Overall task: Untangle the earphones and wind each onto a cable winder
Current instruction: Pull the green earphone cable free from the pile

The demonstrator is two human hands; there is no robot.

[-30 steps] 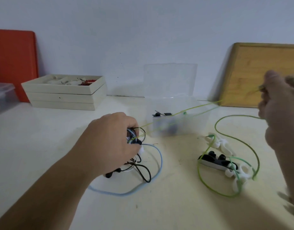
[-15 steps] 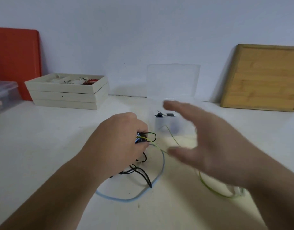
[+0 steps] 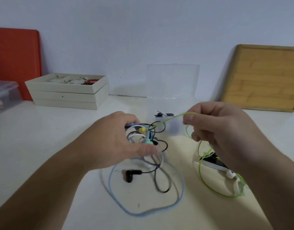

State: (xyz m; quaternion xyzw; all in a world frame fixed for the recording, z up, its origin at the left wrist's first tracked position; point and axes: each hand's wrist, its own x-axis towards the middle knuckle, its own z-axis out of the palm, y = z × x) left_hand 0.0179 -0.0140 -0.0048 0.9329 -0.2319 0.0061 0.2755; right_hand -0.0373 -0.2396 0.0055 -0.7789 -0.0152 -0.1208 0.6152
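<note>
My left hand (image 3: 116,140) holds a knot of tangled earphone cables (image 3: 145,136) a little above the white table (image 3: 43,146); black, white and pale blue wires hang from it. A black earbud (image 3: 130,175) lies under the knot, and a pale blue cable (image 3: 139,211) loops on the table. My right hand (image 3: 217,128) pinches a green cable (image 3: 174,117) that runs taut from the knot. The rest of the green cable (image 3: 209,188) lies in loops at the right, around white cable winders (image 3: 234,181) and a black one (image 3: 214,161).
A clear plastic box (image 3: 172,90) with small parts stands behind the hands. Stacked cream trays (image 3: 68,93) sit at the back left beside a red board (image 3: 15,60) and a clear bin (image 3: 3,95). A wooden board (image 3: 265,77) leans on the wall at the right.
My right hand let go of the green cable far right, swung in open, and now pinches the cable close to the knot. My left hand lifted the knot slightly.
</note>
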